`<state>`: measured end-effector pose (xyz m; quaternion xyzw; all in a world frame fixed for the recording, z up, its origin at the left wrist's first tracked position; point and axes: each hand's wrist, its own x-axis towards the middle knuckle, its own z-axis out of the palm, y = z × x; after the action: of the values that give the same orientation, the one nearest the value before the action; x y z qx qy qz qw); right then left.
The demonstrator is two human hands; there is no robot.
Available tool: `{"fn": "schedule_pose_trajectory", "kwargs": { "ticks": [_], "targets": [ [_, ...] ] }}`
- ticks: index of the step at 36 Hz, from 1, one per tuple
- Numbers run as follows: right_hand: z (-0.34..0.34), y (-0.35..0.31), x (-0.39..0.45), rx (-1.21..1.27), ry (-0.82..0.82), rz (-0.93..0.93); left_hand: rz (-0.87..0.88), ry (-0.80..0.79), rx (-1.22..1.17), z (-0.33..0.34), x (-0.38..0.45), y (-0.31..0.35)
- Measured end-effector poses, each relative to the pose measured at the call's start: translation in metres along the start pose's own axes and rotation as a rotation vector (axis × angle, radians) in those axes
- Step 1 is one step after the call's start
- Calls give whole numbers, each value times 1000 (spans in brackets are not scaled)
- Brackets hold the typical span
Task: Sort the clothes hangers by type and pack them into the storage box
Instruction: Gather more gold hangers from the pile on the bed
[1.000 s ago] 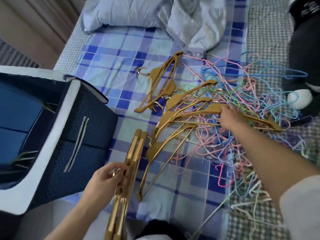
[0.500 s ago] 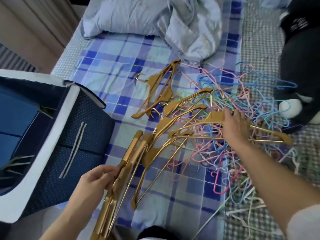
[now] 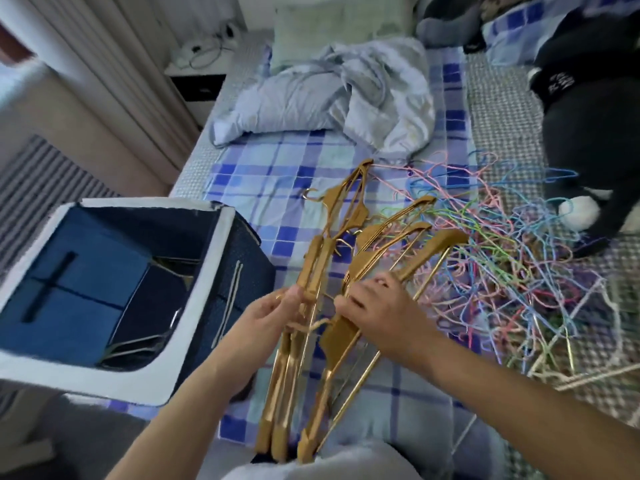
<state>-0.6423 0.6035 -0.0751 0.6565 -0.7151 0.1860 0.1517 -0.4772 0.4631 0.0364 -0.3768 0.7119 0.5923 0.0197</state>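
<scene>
Hands meet over the blue checked bedsheet [image 3: 263,174], and we take that sheet as our landmark. Our left hand [image 3: 266,315] curls its fingers round a stacked bundle of gold hangers [image 3: 294,344], which runs from above the hand down toward the near edge of the sheet. Our right hand [image 3: 377,313] grips another gold hanger [image 3: 412,261] close beside the bundle; its far arm rises away from us, and its near arm reaches down alongside the bundle's lower ends. Both hands sit almost touching, above the middle of the sheet.

More gold hangers [image 3: 349,202] lie loose on the sheet just beyond our hands. At the sheet's right side spreads a tangled heap of thin wire hangers [image 3: 512,265] in pink, blue and green, spilling onto a grey checked cover. Off the sheet's left edge stands the storage box [image 3: 194,317], navy with a white rim, open at the top, with a few hangers visible inside. At the sheet's far end lies a crumpled pale blue quilt [image 3: 339,98]. Beyond the wire heap, at the far right, rests a dark plush toy [image 3: 595,126] with a white patch.
</scene>
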Motion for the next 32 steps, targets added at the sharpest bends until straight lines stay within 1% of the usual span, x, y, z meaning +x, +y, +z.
{"fn": "schedule_pose_trajectory", "kwargs": {
  "ticks": [4,6,8,13,16,19,21,23,24,25,28,29,30,32],
  "targets": [
    [-6,-14,13,-24,7,-29,69,129,98,-5,-13,-2],
    [-8,-16,17,-29,22,-35,71,185,105,-4,-14,-4],
    [-10,-19,19,-47,24,-42,65,207,89,-4,-17,-6],
    [-5,-20,11,-25,-41,-31,45,116,32,-2,-20,-12],
    [3,-17,4,-7,-84,-27,56,67,51,-4,-24,-20],
    [10,-17,-1,27,-167,-26,71,54,66,-9,-28,-26],
    [17,-20,-3,71,-260,-1,47,54,99,-12,-27,-31],
    [30,-24,-6,66,-340,76,-2,76,118,-14,-26,-38],
    [37,-27,-10,64,-362,150,-28,99,124,-14,-25,-43],
    [43,-29,-16,80,-365,263,-45,121,130,-14,-26,-48],
    [62,-32,-45,202,-389,706,-100,142,154,-15,-28,-60],
    [69,-32,-57,229,-442,813,-117,151,154,-16,-27,-66],
    [77,-31,-70,251,-524,873,-140,161,147,-19,-27,-72],
    [94,-32,-93,299,-749,898,-188,170,104,-23,-26,-83]
  ]
}}
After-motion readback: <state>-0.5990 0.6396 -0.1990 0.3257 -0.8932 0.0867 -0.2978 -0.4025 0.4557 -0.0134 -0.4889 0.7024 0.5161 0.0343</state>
